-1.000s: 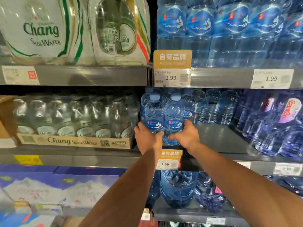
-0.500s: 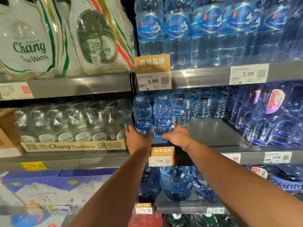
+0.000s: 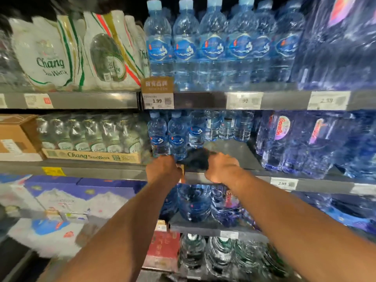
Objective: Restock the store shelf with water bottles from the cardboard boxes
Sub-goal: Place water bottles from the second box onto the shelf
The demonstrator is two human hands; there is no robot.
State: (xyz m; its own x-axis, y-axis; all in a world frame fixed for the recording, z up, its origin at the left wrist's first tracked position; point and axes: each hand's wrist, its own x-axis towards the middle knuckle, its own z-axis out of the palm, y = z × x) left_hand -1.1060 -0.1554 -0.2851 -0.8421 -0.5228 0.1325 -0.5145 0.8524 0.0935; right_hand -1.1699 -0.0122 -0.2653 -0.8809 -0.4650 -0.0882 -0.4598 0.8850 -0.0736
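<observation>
Two small water bottles [image 3: 167,137] with blue labels stand upright side by side at the front left corner of the middle shelf [image 3: 234,153], with more of the same bottles in rows behind them. The left hand [image 3: 162,169] is at the base of the bottles and the right hand [image 3: 221,168] is just beside it at the shelf's front edge. Motion blur hides the fingers of both hands, so I cannot tell whether either grips anything. A tray of Chang soda water [image 3: 91,155] sits to the left, beside a cardboard box [image 3: 14,135].
</observation>
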